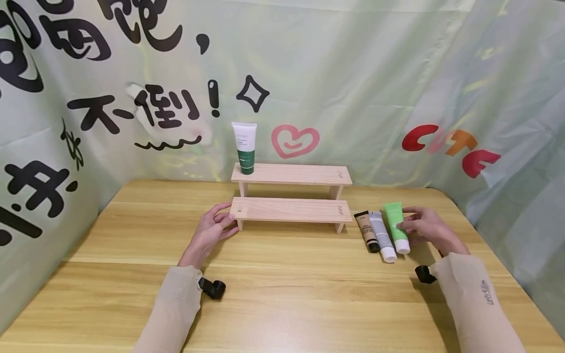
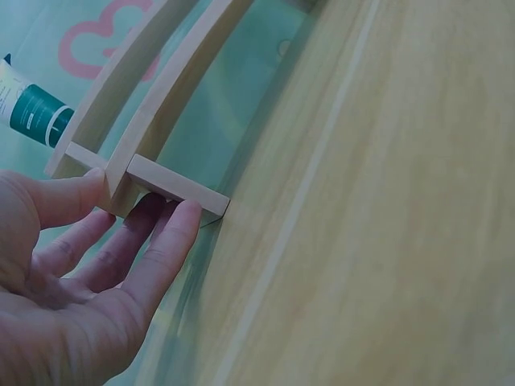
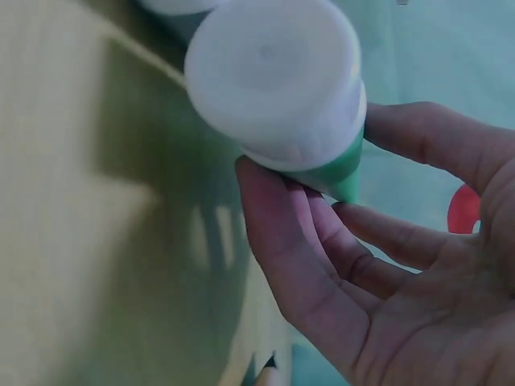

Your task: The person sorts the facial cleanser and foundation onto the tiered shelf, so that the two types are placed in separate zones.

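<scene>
Left hand (image 2: 76, 297) up against the wooden shelf (image 2: 145, 121), fingertips (image 2: 187, 215) touching its leg and thumb on the end, down on the table (image 2: 386, 209). A green-and-white tube (image 2: 28, 108) shows behind.

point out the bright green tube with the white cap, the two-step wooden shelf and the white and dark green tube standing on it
bright green tube with white cap (image 1: 394, 215), head view, upper body
two-step wooden shelf (image 1: 291, 209), head view, lower step's top
white and dark green tube (image 1: 245, 142), head view, middle of body
</scene>
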`<state>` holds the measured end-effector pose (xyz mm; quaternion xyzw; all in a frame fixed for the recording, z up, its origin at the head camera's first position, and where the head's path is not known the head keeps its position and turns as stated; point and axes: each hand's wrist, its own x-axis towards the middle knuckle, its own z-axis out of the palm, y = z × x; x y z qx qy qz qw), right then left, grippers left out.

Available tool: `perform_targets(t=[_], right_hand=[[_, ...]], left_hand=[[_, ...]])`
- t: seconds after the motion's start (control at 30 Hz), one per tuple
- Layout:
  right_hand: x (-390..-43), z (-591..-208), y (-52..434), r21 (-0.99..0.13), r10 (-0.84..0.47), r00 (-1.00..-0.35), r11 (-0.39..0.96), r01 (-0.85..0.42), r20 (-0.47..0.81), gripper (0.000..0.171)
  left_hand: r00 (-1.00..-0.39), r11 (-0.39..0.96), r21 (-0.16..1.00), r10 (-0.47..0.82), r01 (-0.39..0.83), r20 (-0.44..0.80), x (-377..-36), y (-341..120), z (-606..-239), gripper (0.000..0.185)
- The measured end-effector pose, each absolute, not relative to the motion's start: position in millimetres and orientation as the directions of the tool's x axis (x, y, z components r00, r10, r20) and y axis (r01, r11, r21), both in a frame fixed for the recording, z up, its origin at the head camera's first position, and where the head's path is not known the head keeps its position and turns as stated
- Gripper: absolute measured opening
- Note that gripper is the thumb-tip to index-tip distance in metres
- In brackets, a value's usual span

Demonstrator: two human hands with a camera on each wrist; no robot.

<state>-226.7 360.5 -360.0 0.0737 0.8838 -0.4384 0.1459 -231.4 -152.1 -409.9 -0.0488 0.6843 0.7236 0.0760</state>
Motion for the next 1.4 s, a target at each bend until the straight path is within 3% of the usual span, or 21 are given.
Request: perform_targets(t=[1.4], right_hand=[[-268.6, -286.5, 260.9, -0.923, -0.036, -0.998, 0.382, 0.041, -0.059, 0.076]], left_hand=[[-0.984, -0.041, 0.983, 0.045, -0.177, -0.175, -233.1, -152.2, -411.8, 0.048]])
